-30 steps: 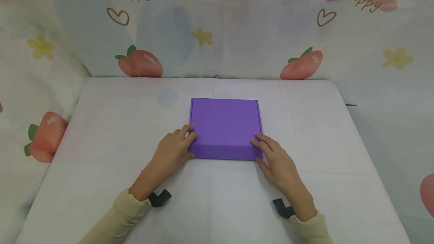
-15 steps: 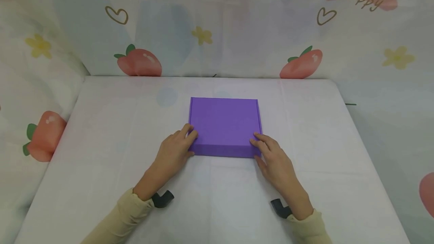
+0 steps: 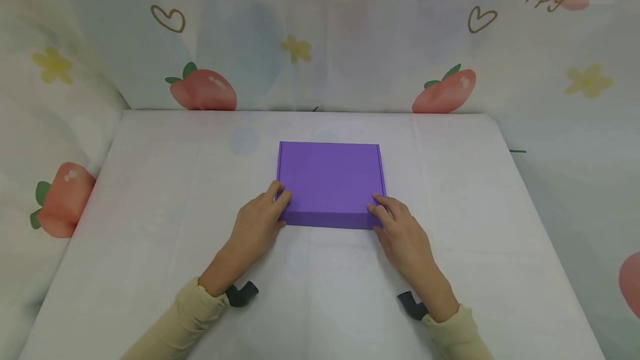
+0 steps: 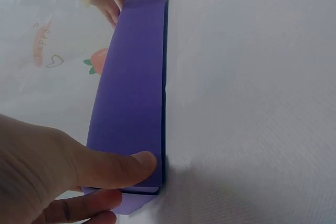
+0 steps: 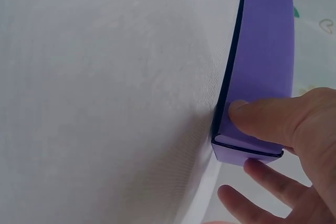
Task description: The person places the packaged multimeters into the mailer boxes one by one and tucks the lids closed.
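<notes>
A lidded purple cardboard box (image 3: 330, 176) lies flat in the middle of the table, its front face towards me. My left hand (image 3: 257, 224) grips its near left corner. In the left wrist view, the left thumb (image 4: 123, 169) presses on the front face while the fingers (image 4: 89, 205) bend around the short side. At the near right corner, my right hand (image 3: 405, 238) holds the box the same way. Its thumb (image 5: 262, 119) lies on the front face in the right wrist view, one fingertip touches the short side, and another finger is spread below it. The box's inside is hidden.
A white cloth (image 3: 465, 182) covers the table. Behind it and along the sides hangs a pale curtain (image 3: 350, 43) printed with fruit, flowers and hearts. A black bracket (image 3: 242, 294) sticks out at the left wrist, and another black bracket (image 3: 413, 305) at the right.
The head view has tipped slightly, so the scene sits a little higher in it. The box's front face shows as a narrower strip. Both hands keep their places at the near corners.
</notes>
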A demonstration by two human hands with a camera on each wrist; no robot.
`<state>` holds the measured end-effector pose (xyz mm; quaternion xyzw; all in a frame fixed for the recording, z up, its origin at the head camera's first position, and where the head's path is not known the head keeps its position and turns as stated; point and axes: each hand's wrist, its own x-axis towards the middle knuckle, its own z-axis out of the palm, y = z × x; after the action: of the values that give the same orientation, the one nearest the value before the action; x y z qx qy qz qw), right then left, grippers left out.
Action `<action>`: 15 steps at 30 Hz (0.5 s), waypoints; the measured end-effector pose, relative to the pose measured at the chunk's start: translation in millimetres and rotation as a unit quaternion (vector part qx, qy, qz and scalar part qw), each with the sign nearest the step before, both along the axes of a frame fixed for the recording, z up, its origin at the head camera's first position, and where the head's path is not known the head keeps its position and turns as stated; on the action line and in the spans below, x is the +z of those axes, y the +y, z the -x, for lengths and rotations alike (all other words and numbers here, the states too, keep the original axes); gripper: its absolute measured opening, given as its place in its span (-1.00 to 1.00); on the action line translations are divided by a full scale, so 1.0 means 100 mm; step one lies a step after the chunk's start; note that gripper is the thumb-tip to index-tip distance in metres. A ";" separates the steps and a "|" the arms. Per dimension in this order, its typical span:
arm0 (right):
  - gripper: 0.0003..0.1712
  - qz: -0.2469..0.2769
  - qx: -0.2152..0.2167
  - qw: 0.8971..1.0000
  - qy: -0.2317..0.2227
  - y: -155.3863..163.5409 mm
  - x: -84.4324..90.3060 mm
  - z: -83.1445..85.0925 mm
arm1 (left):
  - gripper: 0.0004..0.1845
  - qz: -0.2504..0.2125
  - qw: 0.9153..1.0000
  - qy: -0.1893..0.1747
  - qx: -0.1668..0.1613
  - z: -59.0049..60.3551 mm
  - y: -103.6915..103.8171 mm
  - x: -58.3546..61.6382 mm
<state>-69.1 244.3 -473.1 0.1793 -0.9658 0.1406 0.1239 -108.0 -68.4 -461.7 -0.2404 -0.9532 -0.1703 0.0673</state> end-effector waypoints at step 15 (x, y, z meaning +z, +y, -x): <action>-0.50 0.001 -0.039 0.999 0.001 -0.08 0.00 0.08 | -0.45 -0.010 0.999 0.036 0.016 0.02 0.05 -0.07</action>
<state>-77.4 235.9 -473.1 0.1418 -0.9718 0.1363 0.1303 -109.6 -63.0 -468.2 -0.2307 -0.9520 -0.1702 0.1069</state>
